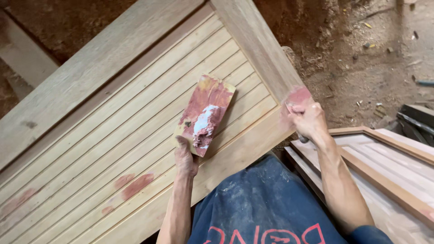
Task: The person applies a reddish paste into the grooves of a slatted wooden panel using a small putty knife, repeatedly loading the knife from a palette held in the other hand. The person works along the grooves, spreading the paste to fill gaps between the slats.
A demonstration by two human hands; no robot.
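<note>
The board (205,115) smeared with reddish-pink and white paste is sitting in the left hand (186,158), tilted up and away from the person, its lower edge being pinched between the thumb and the fingers (182,141), which are curling behind it out of sight. It is hanging just above the slatted wooden door (113,135), which is lying flat and filling the left and middle of the view. A lump of white paste is clinging to the board just above those fingers.

The right hand (309,119) is pressing down at the corner of the door frame, its fingers (298,110) closing tight around a small tool (302,138), of which only a dark end is showing below the palm. A pink smear of filler (297,96) is lying just beyond these fingers on the frame. More reddish patches (135,184) are showing on the slats, to the left of the left forearm.

Below the right wrist, a second panelled door (384,171) is lying close by. Beyond the fingers of the right hand, the dirt floor (361,58) is spreading out, scattered with wood chips and sawdust. The person's dusty dark blue shirt (262,203) is filling the space between the two forearms.
</note>
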